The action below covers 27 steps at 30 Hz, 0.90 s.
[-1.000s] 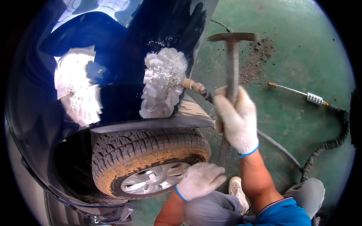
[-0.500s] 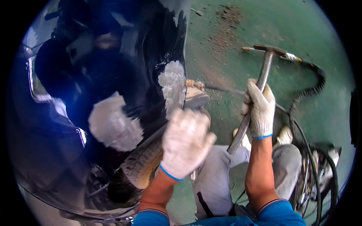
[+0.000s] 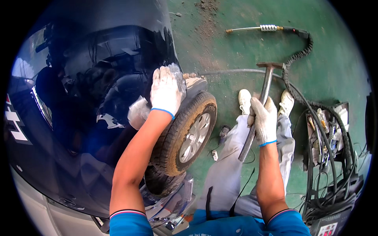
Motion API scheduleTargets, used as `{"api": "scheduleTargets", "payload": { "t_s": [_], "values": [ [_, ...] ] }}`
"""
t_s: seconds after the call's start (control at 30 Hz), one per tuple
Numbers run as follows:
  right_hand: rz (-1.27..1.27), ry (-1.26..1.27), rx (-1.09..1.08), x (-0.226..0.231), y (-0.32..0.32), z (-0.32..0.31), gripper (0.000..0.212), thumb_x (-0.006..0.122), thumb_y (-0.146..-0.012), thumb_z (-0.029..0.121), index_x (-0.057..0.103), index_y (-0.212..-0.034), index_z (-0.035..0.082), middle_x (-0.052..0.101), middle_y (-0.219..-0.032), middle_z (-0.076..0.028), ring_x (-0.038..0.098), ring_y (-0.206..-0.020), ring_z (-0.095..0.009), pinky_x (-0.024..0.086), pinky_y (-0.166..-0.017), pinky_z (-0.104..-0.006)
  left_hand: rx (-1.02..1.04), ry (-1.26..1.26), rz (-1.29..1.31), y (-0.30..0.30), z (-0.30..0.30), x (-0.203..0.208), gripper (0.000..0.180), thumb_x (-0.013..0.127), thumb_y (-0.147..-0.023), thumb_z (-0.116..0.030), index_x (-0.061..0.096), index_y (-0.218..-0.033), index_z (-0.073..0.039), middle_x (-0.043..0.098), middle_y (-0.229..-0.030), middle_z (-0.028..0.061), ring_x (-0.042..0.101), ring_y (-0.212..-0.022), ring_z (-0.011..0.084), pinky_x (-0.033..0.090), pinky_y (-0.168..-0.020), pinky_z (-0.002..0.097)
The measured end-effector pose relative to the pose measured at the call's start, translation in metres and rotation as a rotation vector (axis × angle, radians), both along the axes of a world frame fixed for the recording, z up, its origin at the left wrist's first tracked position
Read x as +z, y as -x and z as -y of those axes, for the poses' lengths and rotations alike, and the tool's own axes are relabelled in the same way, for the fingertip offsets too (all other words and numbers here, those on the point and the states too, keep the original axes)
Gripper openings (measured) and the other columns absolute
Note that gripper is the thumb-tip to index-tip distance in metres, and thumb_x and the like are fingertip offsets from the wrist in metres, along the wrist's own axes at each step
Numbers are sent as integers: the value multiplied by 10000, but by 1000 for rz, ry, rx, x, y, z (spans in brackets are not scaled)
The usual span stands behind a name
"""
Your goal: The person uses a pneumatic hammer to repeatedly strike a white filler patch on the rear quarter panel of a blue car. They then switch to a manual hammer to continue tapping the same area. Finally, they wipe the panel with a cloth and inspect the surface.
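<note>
My left hand (image 3: 165, 91), in a white knit glove, lies flat with its fingers stretched out on the dark blue car body (image 3: 114, 94). It covers part of a bare grey patch (image 3: 178, 74) at the panel's edge, above the wheel (image 3: 195, 137). A second grey patch (image 3: 138, 113) shows beside my wrist. In my gloved right hand (image 3: 264, 120), fingers wrapped round the metal handle, is a hammer (image 3: 267, 80). It is held up in front of my legs, head pointing away from me, apart from the car.
A hose-like cable (image 3: 301, 51) ending in a metal rod tool (image 3: 252, 28) lies on the green floor (image 3: 220, 51). At the right stands a tray of tools (image 3: 326, 131) with cables draped over it. Dirt (image 3: 206, 17) is scattered beyond the car's edge.
My left hand has moved away from me and come down on the grey patch at the panel's edge. The view has shifted, bringing the whole wheel into sight. My right hand still holds the hammer.
</note>
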State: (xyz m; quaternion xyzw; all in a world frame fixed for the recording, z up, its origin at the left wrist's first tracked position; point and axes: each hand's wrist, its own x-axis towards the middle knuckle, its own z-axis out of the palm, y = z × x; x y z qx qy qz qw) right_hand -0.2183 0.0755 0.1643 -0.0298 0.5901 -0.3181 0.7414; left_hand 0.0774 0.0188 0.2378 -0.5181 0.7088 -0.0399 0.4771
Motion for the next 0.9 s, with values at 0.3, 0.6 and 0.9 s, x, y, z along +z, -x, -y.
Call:
{"api": "scheduleTargets", "payload": {
  "t_s": [0.3, 0.6, 0.9],
  "values": [
    [-196, 245, 367, 3, -74, -22, 342, 640, -1054, 326, 638, -1206, 19, 702, -860, -160, 707, -764, -240, 561, -731, -409, 288, 78, -579, 45, -134, -17, 410, 688, -944, -404, 663, -1177, -69, 666, -964, 160, 671, -822, 345, 556, -761, 500],
    [-145, 346, 387, 12, -175, -3, 380, 654, -1051, 351, 594, -1062, -23, 594, -744, -51, 561, -660, -118, 479, -600, -331, 1036, -470, -494, 3, -287, -41, 418, 623, -957, -444, 689, -1155, -82, 738, -1156, 242, 723, -1040, 454, 561, -936, 555],
    [-123, 284, 351, 22, -194, 8, 448, 610, -1019, 375, 598, -1100, -65, 687, -920, -328, 696, -936, -497, 534, -865, -525, 1294, -349, -603, -19, -291, -56, 492, 623, -967, -475, 710, -1236, -71, 748, -1168, 249, 706, -1084, 469, 539, -970, 545]
  ]
}}
